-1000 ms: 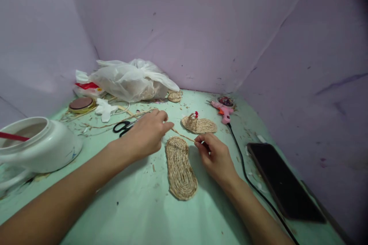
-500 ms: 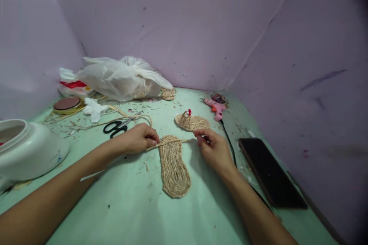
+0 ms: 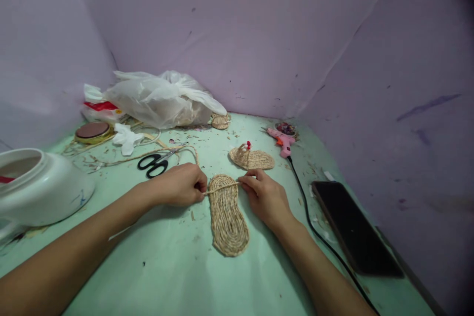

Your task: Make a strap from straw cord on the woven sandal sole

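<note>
A sole of coiled straw cord [image 3: 228, 222] lies flat on the green table, its long side running toward me. Across its far end stretches a thin braided cord [image 3: 223, 187]. My left hand [image 3: 185, 185] is closed on the cord at the left edge of the sole. At the right edge, my right hand [image 3: 263, 195] pinches the cord's other side between thumb and fingertips. Just beyond lies a small straw slipper [image 3: 259, 160] with a raised strap and red and white beads [image 3: 248, 146].
Black-handled scissors [image 3: 157, 164] lie beyond my left hand. A pink glue gun [image 3: 282, 142] with a black cable [image 3: 305, 207] is at the right, near a dark phone [image 3: 355, 229]. A white pot [image 3: 55, 187] stands left; a plastic bag [image 3: 159, 101] sits at the back.
My right hand has come in closer to the sole, its grip now near the right edge. The cord is drawn straighter across the sole. The view has shifted slightly.
</note>
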The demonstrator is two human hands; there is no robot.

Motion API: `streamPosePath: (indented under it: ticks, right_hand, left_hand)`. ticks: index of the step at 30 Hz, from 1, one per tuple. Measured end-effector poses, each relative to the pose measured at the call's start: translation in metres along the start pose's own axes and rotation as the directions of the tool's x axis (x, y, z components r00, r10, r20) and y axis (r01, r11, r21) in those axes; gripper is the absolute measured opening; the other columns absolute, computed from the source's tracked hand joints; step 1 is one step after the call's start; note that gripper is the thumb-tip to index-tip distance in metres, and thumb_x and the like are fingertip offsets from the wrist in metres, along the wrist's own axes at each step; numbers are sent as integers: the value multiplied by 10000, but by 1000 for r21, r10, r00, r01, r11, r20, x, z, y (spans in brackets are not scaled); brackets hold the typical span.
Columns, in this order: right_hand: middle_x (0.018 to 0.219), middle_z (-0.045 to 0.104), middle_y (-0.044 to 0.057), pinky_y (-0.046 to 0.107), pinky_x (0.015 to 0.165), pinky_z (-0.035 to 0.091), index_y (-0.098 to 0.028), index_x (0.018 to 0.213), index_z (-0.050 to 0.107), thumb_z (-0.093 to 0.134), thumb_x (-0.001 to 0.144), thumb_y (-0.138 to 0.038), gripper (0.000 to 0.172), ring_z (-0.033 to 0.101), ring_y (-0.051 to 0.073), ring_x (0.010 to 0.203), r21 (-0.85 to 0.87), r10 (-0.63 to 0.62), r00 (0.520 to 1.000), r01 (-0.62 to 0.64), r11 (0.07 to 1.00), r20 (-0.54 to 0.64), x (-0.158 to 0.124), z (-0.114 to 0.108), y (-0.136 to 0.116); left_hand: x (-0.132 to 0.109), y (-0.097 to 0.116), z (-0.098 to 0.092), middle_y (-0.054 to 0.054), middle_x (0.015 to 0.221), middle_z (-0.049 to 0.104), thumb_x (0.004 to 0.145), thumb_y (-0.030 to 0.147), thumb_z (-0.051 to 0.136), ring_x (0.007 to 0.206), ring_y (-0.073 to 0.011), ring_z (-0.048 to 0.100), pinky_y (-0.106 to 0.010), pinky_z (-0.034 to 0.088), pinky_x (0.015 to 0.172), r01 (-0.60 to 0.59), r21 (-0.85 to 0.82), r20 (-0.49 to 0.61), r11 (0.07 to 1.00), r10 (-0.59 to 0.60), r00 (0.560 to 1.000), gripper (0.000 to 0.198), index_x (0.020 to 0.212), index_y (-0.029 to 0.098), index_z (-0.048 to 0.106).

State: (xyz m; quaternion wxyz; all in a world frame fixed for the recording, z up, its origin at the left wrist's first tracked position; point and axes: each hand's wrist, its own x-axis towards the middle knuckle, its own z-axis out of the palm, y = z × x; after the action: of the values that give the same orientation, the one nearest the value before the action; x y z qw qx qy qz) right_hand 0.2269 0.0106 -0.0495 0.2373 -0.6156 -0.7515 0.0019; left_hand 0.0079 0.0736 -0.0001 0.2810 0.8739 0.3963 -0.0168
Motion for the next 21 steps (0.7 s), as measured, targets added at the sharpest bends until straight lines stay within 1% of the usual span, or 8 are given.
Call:
streamPosePath:
  ticks: [2, 6, 8, 10, 13, 16, 18, 21]
  right_hand:
    - [869, 633, 50, 253, 558, 398, -236, 856, 668, 476, 804, -180, 206, 585, 178, 723, -33, -15, 1000, 15, 999, -18, 1, 0, -1]
    - [694, 591, 43, 247, 556, 399, -189, 766, 658, 471, 784, -172, 189, 550, 151, 613, 15, 9, 989, -7, 1000, -150, 0, -4, -6]
    - [653, 566, 35, 243, 539, 402, -174, 749, 646, 465, 776, -161, 183, 525, 132, 554, 72, 31, 976, -15, 997, -218, -2, -6, -10]
    - [624, 548, 28, 244, 521, 407, -165, 742, 633, 471, 771, -159, 165, 508, 126, 523, 143, 51, 956, -10, 990, -288, -4, -7, -15]
    - [642, 571, 30, 256, 539, 440, -165, 766, 622, 496, 774, -185, 128, 529, 135, 548, 289, 161, 911, -48, 956, -380, -7, -5, -18]
    - [693, 628, 38, 278, 585, 479, -173, 786, 627, 525, 774, -233, 119, 580, 154, 606, 447, 332, 875, -155, 881, -351, -9, 1, -18]
    - [704, 651, 36, 286, 597, 491, -177, 778, 638, 541, 762, -243, 118, 598, 162, 616, 496, 362, 888, -188, 848, -284, -9, 5, -17]
    - [697, 655, 34, 277, 590, 488, -179, 740, 652, 564, 733, -214, 95, 596, 157, 605, 487, 298, 931, -164, 858, -211, -8, 8, -18]
  left_hand:
    - [-2, 4, -1, -17, 611, 603, 651, 195, 474, 566, -143, 505, -236, 319, 526, -14, 98, -50, 995, 19, 999, 138, 615, 182, 607]
    - [-5, 17, 0, -56, 665, 604, 718, 178, 419, 613, -174, 536, -265, 344, 561, -14, 282, -177, 959, 67, 982, 184, 628, 171, 580]
    - [-6, 24, 3, -79, 708, 602, 734, 164, 401, 635, -199, 553, -286, 352, 562, 29, 380, -239, 925, 68, 969, 176, 661, 163, 561]
    - [-7, 30, 8, -95, 733, 599, 737, 138, 383, 648, -222, 567, -302, 358, 552, 103, 427, -286, 899, 26, 958, 166, 716, 155, 547]
    - [-5, 34, 19, -95, 734, 587, 758, 109, 357, 648, -217, 569, -304, 375, 555, 213, 393, -383, 895, -51, 923, 168, 773, 145, 520]
    - [-2, 31, 30, -75, 732, 565, 790, 115, 351, 655, -184, 552, -289, 398, 594, 199, 289, -493, 936, -32, 870, 155, 745, 153, 494]
    - [0, 28, 36, -57, 712, 549, 794, 117, 357, 650, -163, 537, -272, 405, 605, 117, 199, -532, 973, 7, 847, 158, 706, 164, 479]
    - [1, 26, 43, -48, 709, 543, 775, 97, 360, 655, -151, 527, -261, 407, 616, 36, 116, -561, 993, 35, 827, 168, 694, 167, 488]
